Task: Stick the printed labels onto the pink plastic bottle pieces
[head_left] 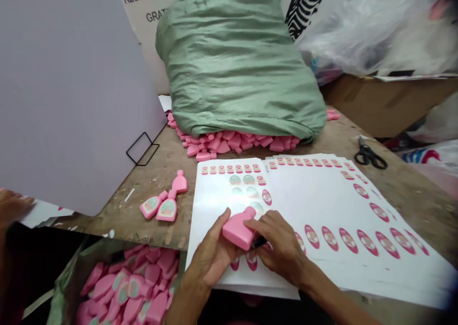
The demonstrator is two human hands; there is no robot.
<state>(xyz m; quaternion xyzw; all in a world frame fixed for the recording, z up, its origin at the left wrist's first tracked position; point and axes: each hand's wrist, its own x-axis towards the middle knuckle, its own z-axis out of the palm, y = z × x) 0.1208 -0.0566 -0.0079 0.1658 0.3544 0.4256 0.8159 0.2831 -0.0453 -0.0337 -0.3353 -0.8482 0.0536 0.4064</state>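
My left hand (211, 251) grips a pink plastic bottle (238, 228), which lies tilted over a white sheet of oval labels (229, 191). My right hand (281, 248) sits against the bottle's lower right side, its fingers closed on a small dark tool (259, 242), mostly hidden. Further sheets of pink oval labels (332, 205) spread out to the right. Several labelled pink bottles (123, 287) lie in a bin below the table edge. Beside my left hand, on the bare wood, lie several more pink bottles (167, 208), some with labels on.
A green woven sack (236, 57) sits on the scarred wooden table (143, 196) over a heap of unlabelled pink bottles (222, 146). Black-handled scissors (370, 155) lie at the right. A grey board (71, 91) stands at the left, with another person's hand (10, 208) past it.
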